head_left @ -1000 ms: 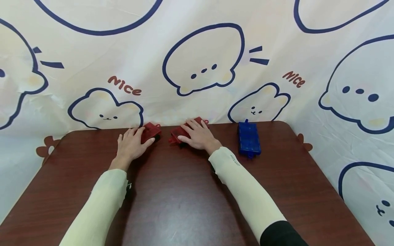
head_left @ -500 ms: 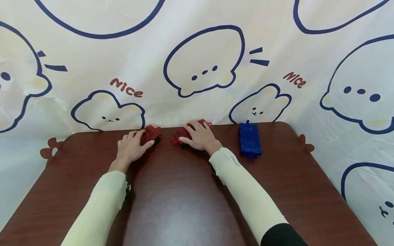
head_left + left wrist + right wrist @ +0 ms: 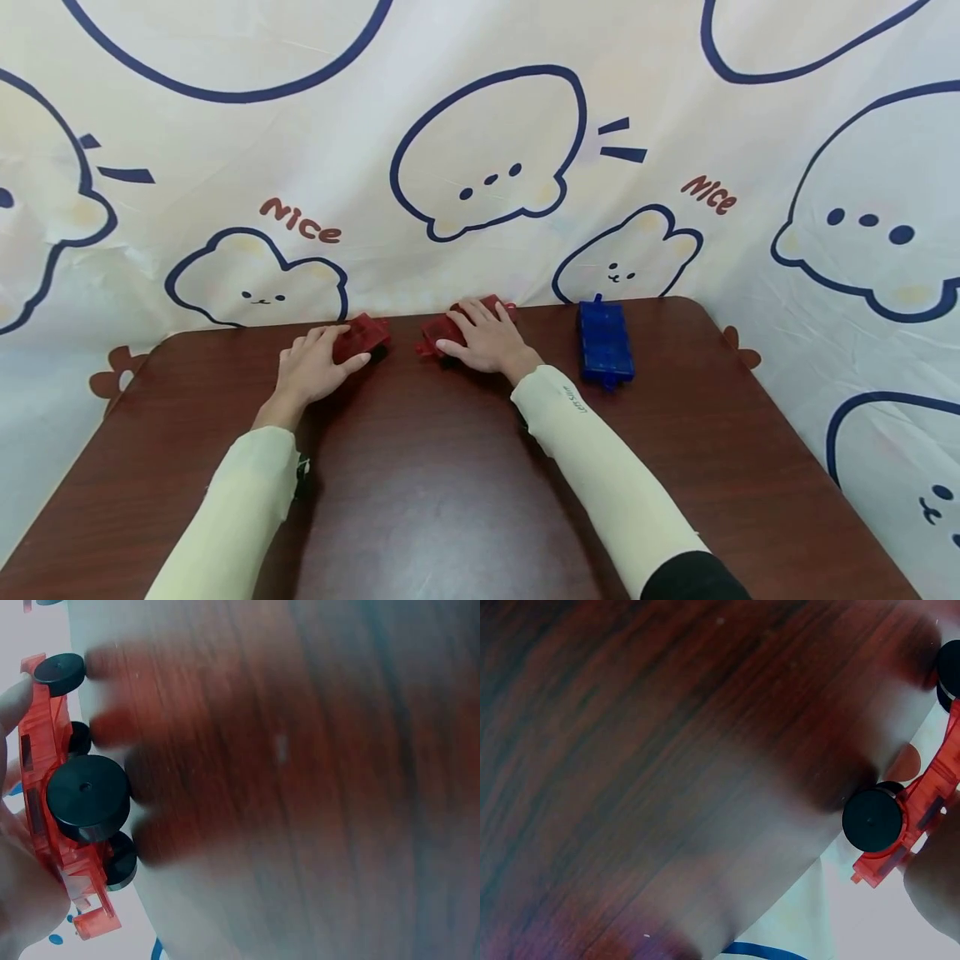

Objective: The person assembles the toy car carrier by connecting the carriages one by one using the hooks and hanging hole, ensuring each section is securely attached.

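Observation:
In the head view my left hand [image 3: 311, 367] grips a red plastic toy car [image 3: 364, 335] near the table's far edge, thumb on the near side and fingers over the far side. The left wrist view shows this translucent red car [image 3: 46, 742] with its black wheels [image 3: 88, 796] at the tabletop. To its right, my right hand [image 3: 487, 335] holds a second red toy car [image 3: 433, 330] from above, fingers spread over it. Part of that car [image 3: 939, 776] and its black wheels [image 3: 872, 820] appear in the right wrist view. A gap separates the two cars.
A blue oblong plastic piece [image 3: 605, 342] with a tab at each end lies right of my right hand. Brown wooden tabletop [image 3: 420, 483] extends towards me. A white printed cloth [image 3: 480, 258] hangs right behind the far edge and along both sides.
My left hand has drawn slightly back and to the left with its car. The right hand and its car stay nearly in place; the head view has shifted a little.

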A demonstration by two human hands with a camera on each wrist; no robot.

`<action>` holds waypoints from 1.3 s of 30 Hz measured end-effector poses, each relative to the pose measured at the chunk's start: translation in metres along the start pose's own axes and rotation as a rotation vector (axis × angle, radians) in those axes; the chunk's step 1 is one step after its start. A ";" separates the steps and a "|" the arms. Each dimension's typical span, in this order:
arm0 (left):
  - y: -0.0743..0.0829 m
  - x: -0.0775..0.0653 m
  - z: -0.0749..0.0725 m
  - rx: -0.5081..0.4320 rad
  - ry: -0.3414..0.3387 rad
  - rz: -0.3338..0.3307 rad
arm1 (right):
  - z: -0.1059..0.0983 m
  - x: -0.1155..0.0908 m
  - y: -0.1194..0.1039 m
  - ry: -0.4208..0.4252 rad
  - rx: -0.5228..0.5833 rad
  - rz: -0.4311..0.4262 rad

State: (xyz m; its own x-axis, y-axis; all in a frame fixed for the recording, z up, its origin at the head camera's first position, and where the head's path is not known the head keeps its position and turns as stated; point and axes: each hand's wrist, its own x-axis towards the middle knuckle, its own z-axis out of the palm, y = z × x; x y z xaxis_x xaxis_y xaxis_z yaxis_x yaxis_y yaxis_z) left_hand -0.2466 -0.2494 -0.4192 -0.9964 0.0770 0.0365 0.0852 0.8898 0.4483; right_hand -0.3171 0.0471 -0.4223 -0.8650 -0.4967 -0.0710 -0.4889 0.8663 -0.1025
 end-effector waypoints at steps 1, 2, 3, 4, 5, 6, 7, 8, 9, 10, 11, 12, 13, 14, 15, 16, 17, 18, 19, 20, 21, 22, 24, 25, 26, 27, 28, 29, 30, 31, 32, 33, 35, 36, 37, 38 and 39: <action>-0.001 0.000 0.000 -0.001 -0.005 0.000 | 0.000 0.000 0.000 -0.003 0.001 0.002; -0.002 0.000 0.000 -0.003 -0.008 0.003 | 0.000 0.000 0.001 -0.005 0.002 0.005; -0.002 0.000 0.000 -0.006 -0.010 0.005 | 0.000 0.000 0.001 -0.005 0.001 0.008; -0.003 0.000 -0.001 -0.010 -0.011 0.009 | 0.000 0.000 0.001 -0.005 -0.003 0.012; -0.003 0.000 -0.002 -0.015 -0.013 0.011 | 0.000 -0.001 0.002 -0.002 -0.003 0.017; -0.004 0.001 -0.002 -0.019 -0.013 0.013 | 0.000 0.000 0.002 0.001 -0.008 0.021; -0.004 0.001 -0.003 -0.023 -0.015 0.014 | 0.000 0.000 0.003 0.005 -0.012 0.025; -0.004 0.001 -0.004 -0.026 -0.017 0.016 | 0.000 0.000 0.003 0.009 -0.014 0.028; -0.004 0.001 -0.004 -0.029 -0.020 0.016 | 0.000 -0.001 0.003 0.010 -0.015 0.031; -0.004 0.001 -0.005 -0.032 -0.024 0.015 | 0.000 -0.001 0.002 0.011 -0.015 0.035; -0.004 0.000 -0.006 -0.035 -0.029 0.013 | 0.001 -0.001 0.002 0.009 -0.013 0.038; -0.004 0.000 -0.006 -0.039 -0.033 0.010 | 0.001 -0.001 0.001 0.006 -0.012 0.043; -0.004 -0.001 -0.007 -0.043 -0.038 0.007 | 0.001 -0.001 0.001 0.003 -0.010 0.045; -0.004 -0.001 -0.007 -0.047 -0.042 0.005 | 0.001 -0.001 0.000 -0.002 -0.008 0.049; -0.005 -0.002 -0.007 -0.051 -0.046 0.003 | 0.001 -0.001 -0.001 -0.008 -0.006 0.054; -0.005 -0.002 -0.008 -0.056 -0.050 0.001 | 0.001 -0.002 -0.002 -0.013 -0.004 0.057; -0.006 -0.002 -0.008 -0.061 -0.053 0.000 | 0.000 -0.002 -0.002 -0.017 0.001 0.060; -0.006 -0.003 -0.008 -0.064 -0.056 0.000 | 0.000 -0.002 -0.002 -0.020 0.005 0.062; -0.007 -0.003 -0.008 -0.064 -0.059 0.001 | -0.001 -0.003 -0.002 -0.023 0.008 0.064; -0.008 -0.003 -0.008 -0.065 -0.063 0.002 | -0.001 -0.003 -0.003 -0.026 0.010 0.067; -0.008 -0.003 -0.008 -0.066 -0.064 0.002 | -0.001 -0.004 -0.003 -0.028 0.013 0.069; -0.009 -0.003 -0.008 -0.069 -0.064 0.004 | -0.002 -0.004 -0.003 -0.027 0.015 0.070; -0.010 -0.002 -0.008 -0.074 -0.058 0.009 | -0.002 -0.004 -0.003 -0.023 0.013 0.072; -0.011 -0.002 -0.008 -0.078 -0.055 0.012 | -0.002 -0.004 -0.003 -0.021 0.012 0.074; -0.011 -0.002 -0.009 -0.081 -0.051 0.016 | -0.003 -0.004 -0.003 -0.018 0.011 0.077; -0.011 -0.002 -0.009 -0.084 -0.049 0.019 | -0.003 -0.004 -0.004 -0.016 0.010 0.079; -0.012 -0.002 -0.009 -0.088 -0.049 0.022 | -0.003 -0.004 -0.004 -0.014 0.006 0.082; -0.012 -0.002 -0.009 -0.091 -0.051 0.024 | -0.003 -0.004 -0.005 -0.013 0.003 0.085; -0.012 -0.002 -0.009 -0.095 -0.053 0.025 | -0.003 -0.004 -0.005 -0.013 0.000 0.087; -0.013 -0.003 -0.009 -0.097 -0.057 0.026 | -0.003 -0.004 -0.006 -0.015 -0.003 0.090; -0.013 -0.003 -0.010 -0.099 -0.059 0.026 | -0.003 -0.004 -0.007 -0.017 -0.003 0.090; -0.013 -0.003 -0.010 -0.102 -0.062 0.025 | -0.003 -0.004 -0.008 -0.019 -0.004 0.090; -0.014 -0.004 -0.010 -0.108 -0.064 0.023 | -0.003 -0.004 -0.010 -0.023 -0.004 0.088; -0.015 -0.005 -0.010 -0.110 -0.067 0.021 | -0.003 -0.005 -0.010 -0.025 -0.002 0.088; -0.015 -0.005 -0.010 -0.111 -0.069 0.020 | -0.003 -0.005 -0.011 -0.024 -0.004 0.089; -0.015 -0.005 -0.010 -0.112 -0.073 0.021 | -0.003 -0.005 -0.012 -0.023 -0.003 0.090; -0.016 -0.005 -0.010 -0.113 -0.078 0.022 | -0.003 -0.005 -0.013 -0.023 -0.007 0.092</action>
State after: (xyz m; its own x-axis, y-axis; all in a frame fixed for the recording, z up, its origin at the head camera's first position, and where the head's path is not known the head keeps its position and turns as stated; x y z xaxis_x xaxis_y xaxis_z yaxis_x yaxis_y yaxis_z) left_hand -0.2427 -0.2683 -0.4175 -0.9907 0.1346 -0.0202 0.1018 0.8314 0.5462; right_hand -0.3066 0.0389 -0.4175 -0.9036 -0.4158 -0.1031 -0.4081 0.9087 -0.0879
